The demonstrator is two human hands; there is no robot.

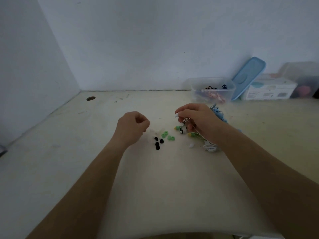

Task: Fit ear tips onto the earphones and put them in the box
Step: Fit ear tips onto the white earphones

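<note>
My right hand (198, 119) pinches a white earphone (176, 115) by its bud, with thin white cables running under the palm to a white cable coil (209, 147). My left hand (133, 125) hovers with curled fingers over pale ear tips (152, 131); whether it holds one is hidden. Loose black ear tips (158, 143) and green ear tips (168, 136) lie on the table between my hands. A clear plastic box (213, 89) with earphones inside stands at the back right.
A blue lid (247, 76) leans against the box and the wall. A white carton (271, 89) and a clear container (303, 78) stand further right. Blue cables (218, 112) lie behind my right hand. A cable hole (91, 98) is in the table's back left.
</note>
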